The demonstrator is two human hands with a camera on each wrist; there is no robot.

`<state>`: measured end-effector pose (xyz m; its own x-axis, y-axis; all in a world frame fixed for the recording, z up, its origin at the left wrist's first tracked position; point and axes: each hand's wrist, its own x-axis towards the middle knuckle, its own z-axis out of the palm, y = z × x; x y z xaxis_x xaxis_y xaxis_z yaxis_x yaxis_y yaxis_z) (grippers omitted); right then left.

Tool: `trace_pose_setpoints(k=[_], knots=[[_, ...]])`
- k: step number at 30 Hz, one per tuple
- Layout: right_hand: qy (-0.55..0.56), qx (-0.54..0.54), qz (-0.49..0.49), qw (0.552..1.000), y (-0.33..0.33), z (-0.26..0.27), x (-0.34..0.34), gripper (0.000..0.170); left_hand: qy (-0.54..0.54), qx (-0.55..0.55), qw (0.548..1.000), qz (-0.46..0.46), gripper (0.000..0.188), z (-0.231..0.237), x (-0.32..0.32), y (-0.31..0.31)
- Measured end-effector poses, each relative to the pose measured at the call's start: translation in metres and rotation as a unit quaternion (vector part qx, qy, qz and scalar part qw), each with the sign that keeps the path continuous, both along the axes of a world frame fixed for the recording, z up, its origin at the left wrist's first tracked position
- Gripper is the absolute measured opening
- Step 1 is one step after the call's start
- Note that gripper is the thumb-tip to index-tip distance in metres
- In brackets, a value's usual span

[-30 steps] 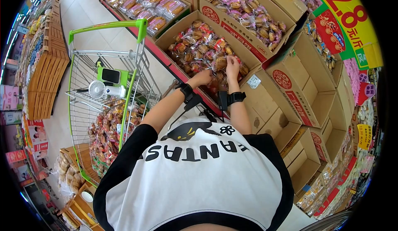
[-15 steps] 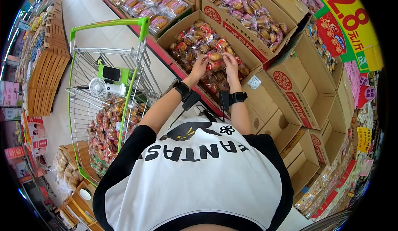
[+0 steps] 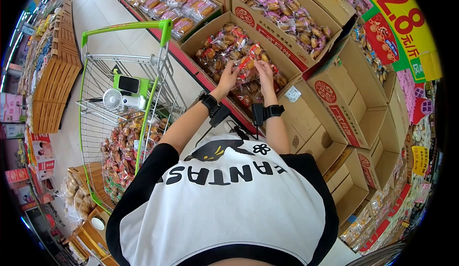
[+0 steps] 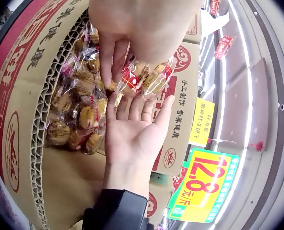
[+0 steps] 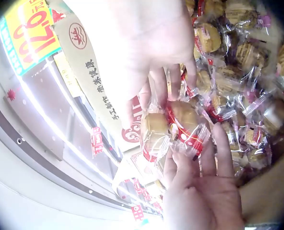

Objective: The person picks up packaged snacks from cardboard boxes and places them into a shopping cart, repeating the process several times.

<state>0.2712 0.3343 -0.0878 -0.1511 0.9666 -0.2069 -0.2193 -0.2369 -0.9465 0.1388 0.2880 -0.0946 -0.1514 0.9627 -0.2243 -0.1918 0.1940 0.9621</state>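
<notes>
Two clear-wrapped mooncakes [image 5: 184, 114] with red print sit between my hands, over a cardboard box [image 3: 194, 46] of similar ones. My left hand [image 3: 228, 77] pinches their wrapper between thumb and fingers. Opposite it, my right hand [image 3: 266, 77] has its fingertips at the packets. The left wrist view shows my right palm [image 4: 132, 141] facing up, thumb spread aside, beside red wrapping [image 4: 131, 76]. More loose mooncakes [image 4: 86, 115] lie in the box below both hands.
A shopping cart [image 3: 158, 60] with a large load of wrapped sweets [image 3: 122, 156] stands at left. Boxes of pink-wrapped mooncakes [image 3: 287, 20] and trayed packs [image 3: 179, 8] adjoin mine. Bare cardboard boxes [image 3: 351, 94] are at right, below a price sign [image 3: 406, 17].
My left hand has risen from the box's near side to meet the right hand. Mooncakes first came up between both hands; since then the hands have tilted and shifted slightly toward me.
</notes>
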Motion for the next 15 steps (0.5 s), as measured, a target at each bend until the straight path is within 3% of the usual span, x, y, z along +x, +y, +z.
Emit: trace_pose_setpoints(k=[5, 7, 15], knots=[[0.010, 0.020, 0.004, 1.000, 0.005, -0.019, 0.000, 0.018, -0.018, -0.002, 0.999, -0.039, 0.027, 0.003, 0.000, -0.002], [0.009, 0.029, -0.033, 0.999, 0.004, -0.019, -0.002, 0.031, -0.022, 0.001, 0.999, -0.040, 0.023, 0.000, -0.001, 0.000], [0.021, 0.013, -0.149, 0.989, 0.009, -0.024, 0.003, 0.031, 0.033, 0.014, 0.999, -0.018, 0.015, 0.010, -0.001, -0.004]])
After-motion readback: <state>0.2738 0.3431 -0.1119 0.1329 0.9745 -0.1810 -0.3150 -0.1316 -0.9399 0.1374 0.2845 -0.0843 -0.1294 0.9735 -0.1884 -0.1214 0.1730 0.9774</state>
